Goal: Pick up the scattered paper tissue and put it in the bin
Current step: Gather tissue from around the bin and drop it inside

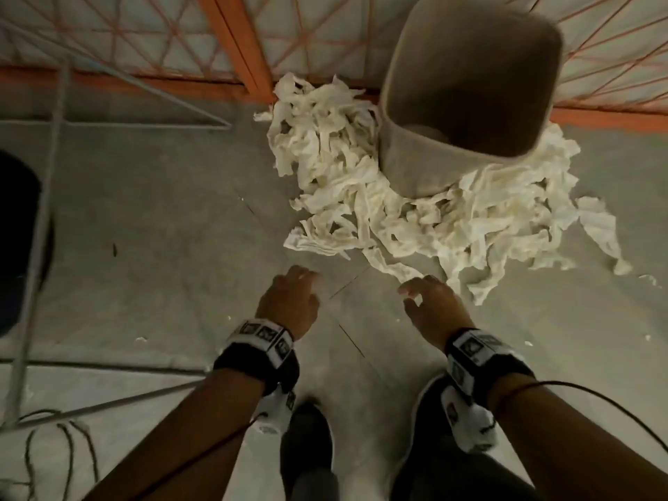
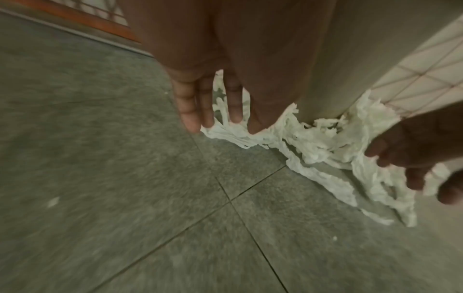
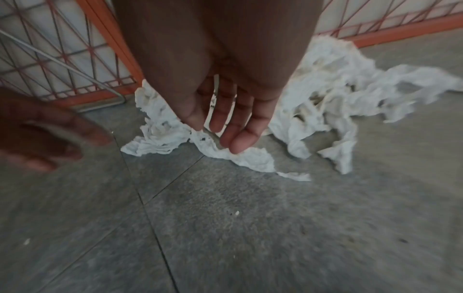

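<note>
A heap of crumpled white paper tissue (image 1: 390, 207) (image 2: 325, 150) (image 3: 325, 95) lies on the grey tiled floor, wrapped round the foot of a tall beige bin (image 1: 466, 88) (image 2: 355, 59). The bin stands upright and its dark inside shows no tissue. My left hand (image 1: 292, 294) (image 2: 215, 103) hovers open just short of the heap's near edge, fingers straight. My right hand (image 1: 430, 301) (image 3: 225, 123) is open too, fingertips over a tissue strip (image 3: 240, 156) trailing from the heap. Neither hand holds anything.
An orange metal grille (image 1: 231, 41) runs along the wall behind the bin. A grey wire frame (image 1: 54, 139) and a dark object (image 1: 18, 240) stand at the left. Cables (image 1: 61, 450) lie on the floor at lower left. Small tissue crumbs (image 1: 141, 339) dot the tiles.
</note>
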A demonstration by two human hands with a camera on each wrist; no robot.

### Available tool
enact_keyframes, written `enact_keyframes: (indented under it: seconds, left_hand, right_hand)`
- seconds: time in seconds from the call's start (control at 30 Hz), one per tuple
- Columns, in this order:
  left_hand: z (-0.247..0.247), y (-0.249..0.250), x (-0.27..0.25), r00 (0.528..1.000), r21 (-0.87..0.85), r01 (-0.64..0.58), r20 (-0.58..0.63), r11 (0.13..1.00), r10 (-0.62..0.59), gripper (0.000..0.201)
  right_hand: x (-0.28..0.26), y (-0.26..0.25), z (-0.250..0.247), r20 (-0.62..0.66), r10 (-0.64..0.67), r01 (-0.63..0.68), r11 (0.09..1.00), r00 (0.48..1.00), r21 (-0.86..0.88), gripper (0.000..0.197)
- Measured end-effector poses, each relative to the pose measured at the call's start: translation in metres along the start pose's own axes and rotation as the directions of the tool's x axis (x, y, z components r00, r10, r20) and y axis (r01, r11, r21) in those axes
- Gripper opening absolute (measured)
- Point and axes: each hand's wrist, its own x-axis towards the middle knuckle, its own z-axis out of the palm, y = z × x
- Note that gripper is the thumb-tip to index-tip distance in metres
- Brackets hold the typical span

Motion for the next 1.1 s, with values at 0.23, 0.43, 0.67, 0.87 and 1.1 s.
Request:
enact_keyframes:
  seconds: [0.23,0.43,0.67,0.87,1.1]
  left_hand:
    - [0.044,-0.011,0.089,0.988,0.232,-0.148,-0.013,0.961,0.156,0.071]
    - [0.060,-0.036,0.109,0.933,0.186,-0.277,-0.183,0.943,0.310,0.030]
    - [0.043,-0.036,0.085,0.797,-0.074,-0.408,-0.515,0.910,0.315,0.023]
    - [0.012,-0.006,0.118,0.866,-0.286,-0.273,-0.488,0.919,0.105,0.031]
    - [0.005,0.007,0.172,0.927,-0.192,-0.135,-0.371,0.972,0.056,0.026]
  right_hand:
    - [0.068,0.011,0.054,-0.059,-0.079,0.074,0.994,0.995,-0.082,0.049]
    - [0.094,0.030,0.078,-0.190,-0.099,0.092,0.995,0.977,-0.045,0.036]
    - [0.095,0.011,0.071,-0.401,-0.020,0.133,0.957,0.916,0.256,0.019]
    - [0.122,-0.039,0.037,-0.404,-0.020,0.170,0.925,0.915,0.339,0.052]
    - [0.158,-0.059,0.025,-0.206,0.014,0.086,0.881,0.978,0.465,0.068]
